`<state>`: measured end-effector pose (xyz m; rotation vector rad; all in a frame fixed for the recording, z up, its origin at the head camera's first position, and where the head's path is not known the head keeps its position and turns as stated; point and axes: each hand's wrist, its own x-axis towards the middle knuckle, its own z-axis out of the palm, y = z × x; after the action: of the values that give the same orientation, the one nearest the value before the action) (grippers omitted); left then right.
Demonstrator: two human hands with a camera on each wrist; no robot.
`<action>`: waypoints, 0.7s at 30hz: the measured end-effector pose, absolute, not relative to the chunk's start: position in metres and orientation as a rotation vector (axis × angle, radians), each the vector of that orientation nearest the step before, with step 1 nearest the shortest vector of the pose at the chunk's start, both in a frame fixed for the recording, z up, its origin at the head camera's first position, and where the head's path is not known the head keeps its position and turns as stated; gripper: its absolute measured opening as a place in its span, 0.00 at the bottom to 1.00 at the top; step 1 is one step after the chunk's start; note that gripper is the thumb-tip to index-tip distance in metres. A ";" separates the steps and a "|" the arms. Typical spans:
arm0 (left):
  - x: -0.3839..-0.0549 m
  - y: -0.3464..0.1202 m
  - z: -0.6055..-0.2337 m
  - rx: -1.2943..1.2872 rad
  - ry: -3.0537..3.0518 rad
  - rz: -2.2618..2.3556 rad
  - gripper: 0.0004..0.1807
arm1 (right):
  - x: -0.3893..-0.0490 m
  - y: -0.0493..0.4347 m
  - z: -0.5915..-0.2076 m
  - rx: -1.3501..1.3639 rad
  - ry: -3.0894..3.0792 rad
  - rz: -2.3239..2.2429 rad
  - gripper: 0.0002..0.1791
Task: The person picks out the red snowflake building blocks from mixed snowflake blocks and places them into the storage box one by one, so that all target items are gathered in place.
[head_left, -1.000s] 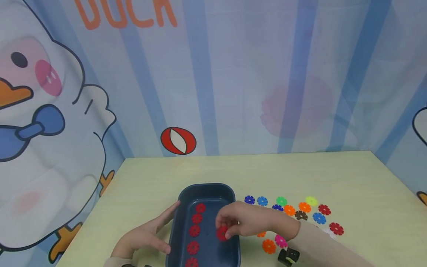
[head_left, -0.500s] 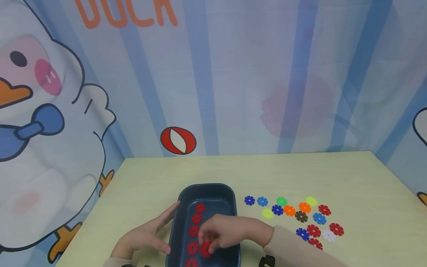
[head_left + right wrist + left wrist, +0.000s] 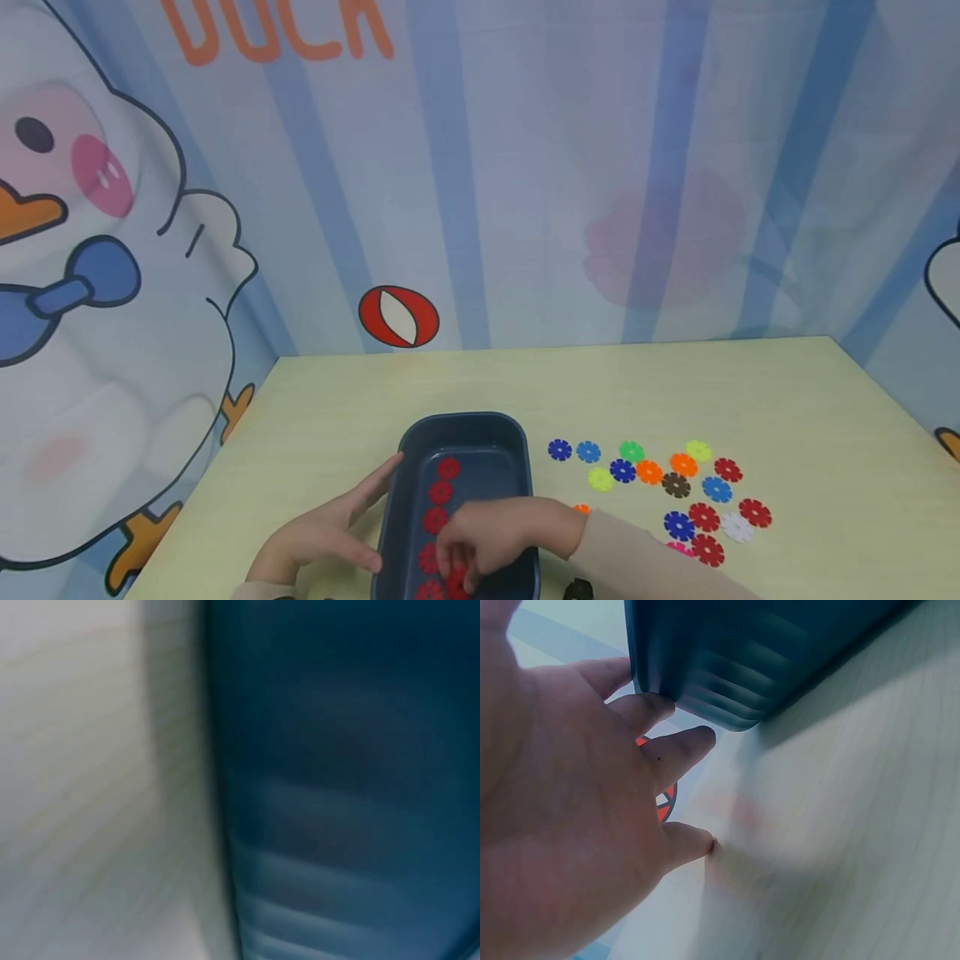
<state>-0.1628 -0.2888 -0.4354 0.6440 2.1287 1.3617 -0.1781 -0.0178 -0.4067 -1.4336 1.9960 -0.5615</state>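
A dark blue tray [image 3: 465,423] stands near the table's front, with a column of red notched discs [image 3: 440,493] along its left side. Inside it, my right hand [image 3: 491,533] pinches another red disc [image 3: 456,583] low over the tray floor, right beside that column. My left hand [image 3: 322,533] rests against the tray's left side with fingers spread. In the left wrist view, fingertips [image 3: 697,739] of that hand are at the tray's outer wall [image 3: 727,660]. The right wrist view is blurred and shows only the tray wall [image 3: 337,787] and table.
Loose notched discs lie on the table [image 3: 787,400] right of the tray, among them a brown disc [image 3: 676,485], a white disc [image 3: 737,527] and several red, blue and orange ones. A printed cloth backdrop [image 3: 540,167] rises behind the table's far edge.
My right hand has moved left and toward the front of the tray, carrying the red disc from the right side to beside the red column. The left hand stays in place.
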 end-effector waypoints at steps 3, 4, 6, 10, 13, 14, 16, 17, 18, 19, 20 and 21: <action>-0.163 -0.289 -0.436 0.647 2.128 1.361 0.60 | -0.178 -0.019 -0.408 -1.435 1.992 -0.532 0.09; -0.164 -0.289 -0.436 0.647 2.128 1.361 0.60 | -0.178 -0.020 -0.408 -1.432 1.988 -0.528 0.09; -0.164 -0.289 -0.436 0.646 2.128 1.360 0.60 | -0.179 -0.020 -0.409 -1.431 1.981 -0.516 0.09; -0.164 -0.289 -0.436 0.643 2.131 1.359 0.60 | -0.179 -0.021 -0.410 -1.429 1.971 -0.500 0.10; -0.163 -0.289 -0.435 0.637 2.128 1.363 0.60 | -0.179 -0.022 -0.411 -1.442 1.977 -0.479 0.10; -0.163 -0.288 -0.435 0.635 2.127 1.365 0.60 | -0.180 -0.022 -0.411 -1.449 1.980 -0.471 0.10; -0.163 -0.288 -0.435 0.631 2.124 1.368 0.60 | -0.180 -0.022 -0.412 -1.464 1.980 -0.457 0.09; -0.163 -0.288 -0.435 0.629 2.121 1.369 0.61 | -0.180 -0.022 -0.412 -1.473 1.982 -0.447 0.09; -0.163 -0.288 -0.435 0.627 2.119 1.370 0.61 | -0.180 -0.022 -0.413 -1.483 1.986 -0.434 0.09; -0.163 -0.288 -0.435 0.627 2.118 1.371 0.61 | -0.180 -0.022 -0.413 -1.486 1.984 -0.429 0.09; -0.164 -0.288 -0.435 0.627 2.118 1.372 0.61 | -0.180 -0.022 -0.413 -1.488 1.984 -0.423 0.09; -0.164 -0.288 -0.435 0.628 2.118 1.372 0.61 | -0.180 -0.022 -0.412 -1.484 1.979 -0.423 0.09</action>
<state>-0.1637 -0.2882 -0.4349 0.6283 2.1180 1.3715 -0.1798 -0.0220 -0.4122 -1.4837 1.9788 -0.4234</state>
